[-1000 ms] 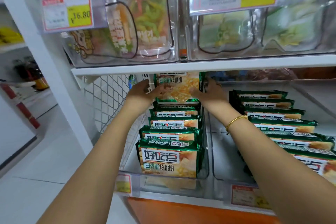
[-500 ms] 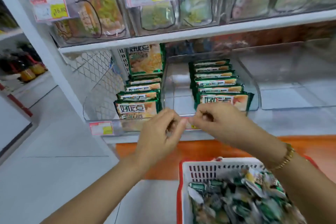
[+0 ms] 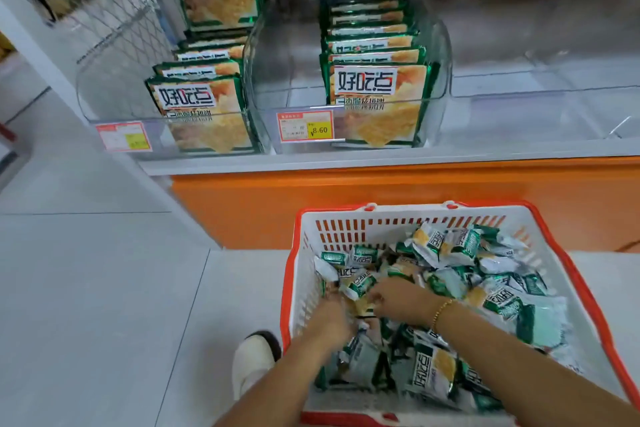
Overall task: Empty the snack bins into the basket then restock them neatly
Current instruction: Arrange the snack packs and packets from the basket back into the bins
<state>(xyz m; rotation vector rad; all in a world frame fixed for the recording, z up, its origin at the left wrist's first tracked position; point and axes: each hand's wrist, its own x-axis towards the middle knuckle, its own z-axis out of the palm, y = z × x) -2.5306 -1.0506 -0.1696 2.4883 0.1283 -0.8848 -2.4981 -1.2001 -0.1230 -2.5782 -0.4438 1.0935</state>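
Observation:
A white basket with an orange rim (image 3: 585, 291) stands on the floor, piled with several small green and yellow snack packets (image 3: 460, 250). Both my hands are down in the pile at its left side. My left hand (image 3: 329, 319) is blurred, its fingers buried among the packets. My right hand (image 3: 398, 302), a gold bracelet at the wrist, curls its fingers over a yellowish packet (image 3: 362, 307). On the shelf above, the left clear bin (image 3: 104, 104) and the middle clear bin (image 3: 277, 80) each hold an upright row of larger green packets. The right clear bin (image 3: 536, 107) holds nothing.
The shelf has an orange base (image 3: 346, 198) just behind the basket. Price tags (image 3: 304, 126) hang on the bin fronts. My white shoe (image 3: 254, 357) is on the pale tiled floor left of the basket. A wire mesh panel (image 3: 114, 21) closes the shelf's left end.
My hands came away from the left bin's back packet, met in front of the shelf, then dropped into the basket. The view tilted from the shelf down to the basket.

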